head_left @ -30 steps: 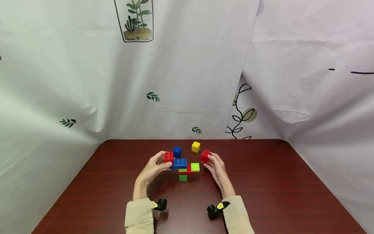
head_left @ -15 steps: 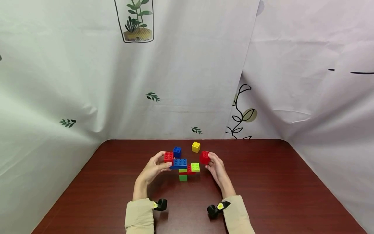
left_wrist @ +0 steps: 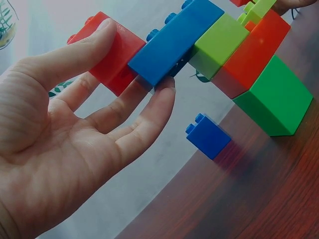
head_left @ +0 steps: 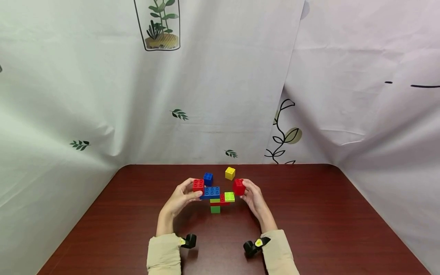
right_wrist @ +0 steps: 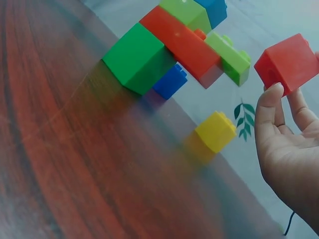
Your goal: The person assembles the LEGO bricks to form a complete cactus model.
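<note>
A stacked toy-brick structure stands on the table: a green brick [left_wrist: 276, 99] at the bottom, a long red brick [right_wrist: 182, 45], two lime bricks and a long blue brick [head_left: 211, 192] jutting left. My left hand [head_left: 178, 198] grips a red brick [left_wrist: 114, 52] at the blue brick's left end, thumb on the red, fingertips under the blue. Whether these two bricks are joined, I cannot tell. My right hand [head_left: 253, 196] pinches another red brick [right_wrist: 289, 62] in the air, just right of the right lime brick [right_wrist: 228, 57] and apart from it.
Behind the structure, a small blue brick [head_left: 208, 178] and a yellow brick [head_left: 230, 173] lie loose on the brown table [head_left: 309, 214]. A printed white cloth [head_left: 220, 84] hangs behind the table's far edge. Each wrist wears a small black camera.
My right hand has moved slightly left with its red brick, which has turned from tilted to nearly level. The left hand and the structure have stayed in place.
</note>
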A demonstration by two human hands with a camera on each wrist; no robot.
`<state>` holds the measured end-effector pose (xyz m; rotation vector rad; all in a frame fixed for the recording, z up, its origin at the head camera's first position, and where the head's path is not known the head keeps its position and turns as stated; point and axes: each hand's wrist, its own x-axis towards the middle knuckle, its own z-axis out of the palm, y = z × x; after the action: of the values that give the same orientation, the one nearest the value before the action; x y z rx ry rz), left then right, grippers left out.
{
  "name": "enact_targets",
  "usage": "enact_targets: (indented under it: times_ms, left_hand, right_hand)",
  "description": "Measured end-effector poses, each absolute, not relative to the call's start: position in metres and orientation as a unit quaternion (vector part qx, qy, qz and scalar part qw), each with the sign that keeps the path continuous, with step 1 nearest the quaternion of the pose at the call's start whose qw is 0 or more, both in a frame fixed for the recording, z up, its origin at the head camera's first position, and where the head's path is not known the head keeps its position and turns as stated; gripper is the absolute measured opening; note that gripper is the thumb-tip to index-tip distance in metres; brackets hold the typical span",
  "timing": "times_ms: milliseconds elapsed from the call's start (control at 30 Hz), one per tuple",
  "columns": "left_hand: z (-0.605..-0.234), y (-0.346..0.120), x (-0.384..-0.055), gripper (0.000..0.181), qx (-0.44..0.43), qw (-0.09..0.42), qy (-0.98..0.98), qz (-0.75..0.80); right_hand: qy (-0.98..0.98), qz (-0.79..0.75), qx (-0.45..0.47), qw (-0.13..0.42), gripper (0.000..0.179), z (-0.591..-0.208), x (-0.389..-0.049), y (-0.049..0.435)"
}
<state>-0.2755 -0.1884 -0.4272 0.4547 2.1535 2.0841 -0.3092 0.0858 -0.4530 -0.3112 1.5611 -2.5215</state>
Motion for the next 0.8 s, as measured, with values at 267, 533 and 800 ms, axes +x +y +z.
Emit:
enact_targets:
  times_ms: [267, 533, 800]
  left_hand:
    - [-0.427, -0.189, -0.275, 0.037, 0.149, 0.055, 0.710, 0.686]
    - [-0.426, -0.186, -0.276, 0.039, 0.149, 0.058, 0.714, 0.682]
    - [-0.424, -0.184, -0.276, 0.041, 0.142, 0.066, 0.714, 0.682]
  right_hand:
    - [0.538, -0.830, -0.122, 0.076, 0.019, -0.441, -0.304, 0.078]
    - [0.557, -0.819, -0.122, 0.064, 0.019, -0.434, -0.301, 0.071]
    - [0.586, -0.800, -0.122, 0.037, 0.030, -0.430, -0.300, 0.065]
